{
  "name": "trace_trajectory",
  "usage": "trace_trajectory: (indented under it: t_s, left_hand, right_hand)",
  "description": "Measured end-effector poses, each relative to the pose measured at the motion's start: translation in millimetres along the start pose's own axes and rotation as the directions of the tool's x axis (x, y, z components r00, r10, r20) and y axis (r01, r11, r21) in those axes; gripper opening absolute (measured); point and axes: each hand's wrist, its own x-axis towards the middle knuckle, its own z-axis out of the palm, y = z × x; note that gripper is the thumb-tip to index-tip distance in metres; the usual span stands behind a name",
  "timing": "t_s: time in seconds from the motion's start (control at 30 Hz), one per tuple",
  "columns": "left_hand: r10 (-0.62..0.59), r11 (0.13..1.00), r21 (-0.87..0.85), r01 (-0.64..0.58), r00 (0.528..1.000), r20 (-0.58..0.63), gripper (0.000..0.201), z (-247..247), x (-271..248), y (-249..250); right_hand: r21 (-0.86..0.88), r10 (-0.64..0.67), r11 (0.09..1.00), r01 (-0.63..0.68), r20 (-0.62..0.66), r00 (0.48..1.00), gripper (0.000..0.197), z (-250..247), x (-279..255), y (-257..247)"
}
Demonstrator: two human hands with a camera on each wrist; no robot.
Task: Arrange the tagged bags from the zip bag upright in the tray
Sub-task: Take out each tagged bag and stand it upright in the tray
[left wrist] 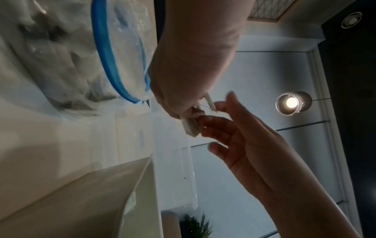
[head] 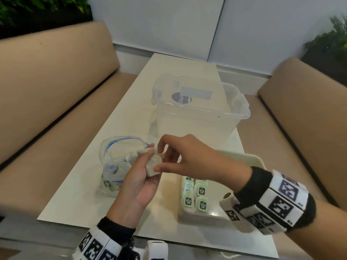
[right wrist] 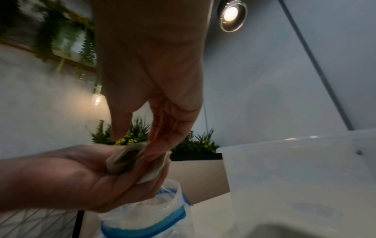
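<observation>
Above the glossy pale table (head: pixel 120 117), between zip bag and tray: left hand (head: pixel 138 182), palm up, fingers curled round a small clump of soft, papery white tagged bags (head: pixel 152 167), at least two by the right wrist view. Right hand (head: pixel 185 155) reaching across from the right, thumb and forefinger pinching at the top of that clump, remaining fingers loosely spread. In the left wrist view, a fine thread just visible between the pinching fingertips (left wrist: pixel 205 120) and the bags.

Left of the hands: crinkly clear plastic zip bag (head: pixel 116 160), blue seal strip gaping open, holding a jumble of more white bags, too tangled to count.

Near right: shallow cream tray (head: pixel 249 160) with rounded corners, smooth and hard. Inside, two rows of bags set upright (head: pixel 195 196), rounded green tags with dark print facing up; about seven tags visible, the far end hidden under the right forearm.

Farther back: one translucent plastic storage box (head: pixel 201 113), rectangular, dark round label on its side.
</observation>
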Motion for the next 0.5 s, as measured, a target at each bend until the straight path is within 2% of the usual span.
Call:
trace_trajectory:
  t_s: [0.1, 0.23, 0.4, 0.5]
  left_hand:
    - [0.037, 0.999, -0.023, -0.036, 0.999, 0.021, 0.014, 1.4, 0.6, -0.7]
    - [0.063, 0.998, -0.024, -0.063, 0.998, 0.007, 0.010, -0.1, -1.3, -1.3]
    - [0.032, 0.999, 0.001, -0.032, 0.998, -0.057, 0.013, -7.1, -1.2, 1.6]
    - [0.006, 1.000, 0.016, -0.005, 0.998, -0.066, 0.012, -13.2, 2.3, -1.0]
  right_hand:
    - [0.020, 0.051, 0.999, -0.050, -0.077, 0.996, 0.026, 9.2, 6.3, 0.3]
    - [0.064, 0.063, 0.996, -0.060, -0.048, 0.997, 0.024, 8.6, 6.4, 1.0]
    - [-0.073, -0.061, 0.996, 0.059, -0.038, 0.997, 0.018, -15.5, 3.0, -4.7]
    - [-0.063, -0.127, 0.990, 0.122, -0.066, 0.990, 0.015, -30.1, 1.6, -7.6]
